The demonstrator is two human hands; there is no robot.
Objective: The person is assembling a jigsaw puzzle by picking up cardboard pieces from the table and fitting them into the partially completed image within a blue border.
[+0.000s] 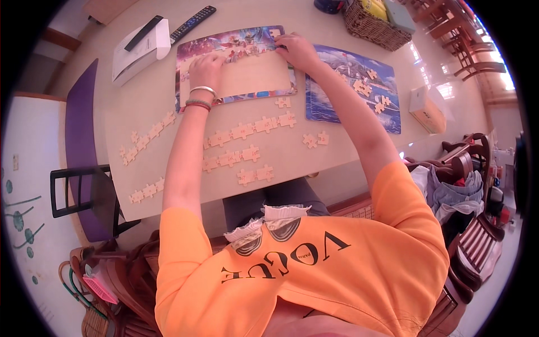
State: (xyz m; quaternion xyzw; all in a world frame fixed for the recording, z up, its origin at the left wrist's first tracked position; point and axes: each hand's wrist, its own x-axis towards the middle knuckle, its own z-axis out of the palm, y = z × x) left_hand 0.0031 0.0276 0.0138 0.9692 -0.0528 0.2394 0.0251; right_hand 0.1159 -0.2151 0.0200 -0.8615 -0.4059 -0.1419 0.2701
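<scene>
A partly filled jigsaw puzzle (255, 78) lies on the table, its coloured pieces along the top and border around a bare tan middle. My left hand (206, 70) rests on its left part, fingers curled down; what they hold, if anything, is hidden. At the upper right corner of the puzzle, my right hand (297, 51) has its fingers and thumb closed on what looks like a small puzzle piece, mostly covered. Rows of joined pale pieces (242, 131) lie blank side up below the puzzle. More joined pieces (149, 139) lie left of my left forearm.
A second, blue puzzle (351, 106) with loose pieces on it lies under my right forearm. Further off are a wicker basket (370, 25), a small box (428, 109), a white box (140, 53) and a remote control (193, 23). A black chair (92, 194) stands by the table's left edge.
</scene>
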